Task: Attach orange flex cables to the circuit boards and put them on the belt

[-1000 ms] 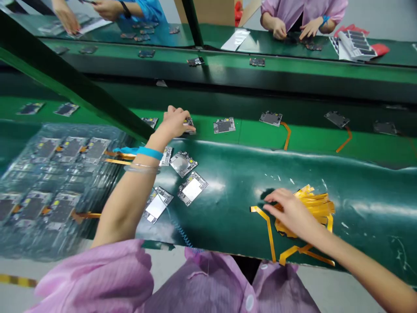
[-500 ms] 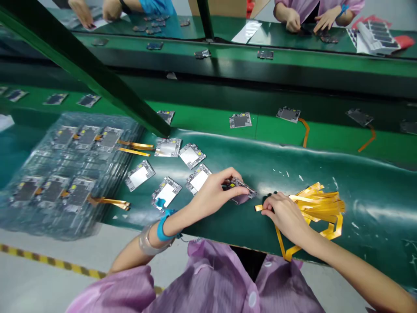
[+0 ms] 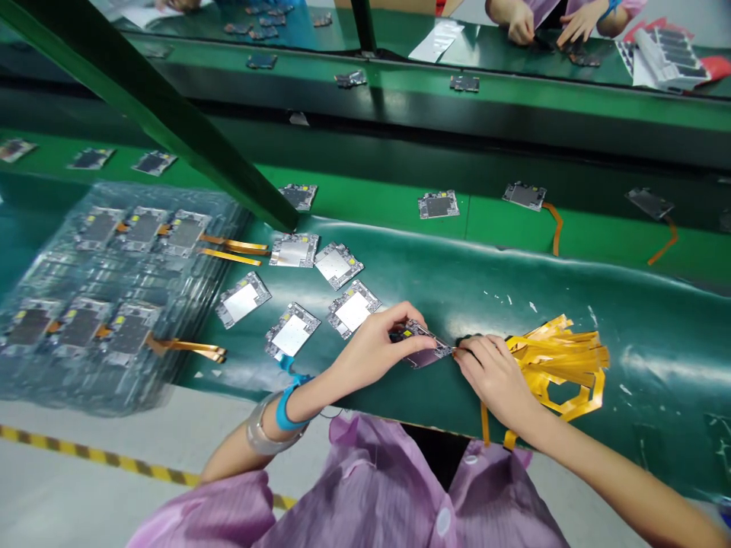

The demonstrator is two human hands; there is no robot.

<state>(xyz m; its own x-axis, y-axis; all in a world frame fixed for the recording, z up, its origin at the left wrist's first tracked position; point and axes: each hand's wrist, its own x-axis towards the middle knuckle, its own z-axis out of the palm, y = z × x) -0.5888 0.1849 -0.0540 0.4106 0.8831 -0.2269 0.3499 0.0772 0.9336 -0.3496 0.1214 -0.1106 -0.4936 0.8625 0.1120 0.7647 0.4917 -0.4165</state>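
My left hand [image 3: 380, 346] grips a small circuit board [image 3: 421, 346] by its edges, tilted just above the bench. At the board's right end, my right hand [image 3: 494, 373] pinches an orange flex cable [image 3: 485, 423], whose tail hangs below the palm. The cable's tip meets or nearly meets the board's edge; my fingers hide whether it is seated. Beside my right hand lies a pile of the same flex cables [image 3: 563, 354]. Several loose circuit boards with silvery shields, one of them a board [image 3: 352, 308] close to my left hand, rest on the bench.
Stacked clear plastic trays [image 3: 114, 289] at the left hold boards with cables attached. A slanted green post [image 3: 188, 144] crosses the view. Behind the bench, a green conveyor [image 3: 365, 199] carries spaced boards. Across it, a co-worker's hands [image 3: 548, 27] handle parts.
My right hand has moved left, bringing the cable's end up to the board in my left hand. The boards on the near conveyor have shifted to the right.
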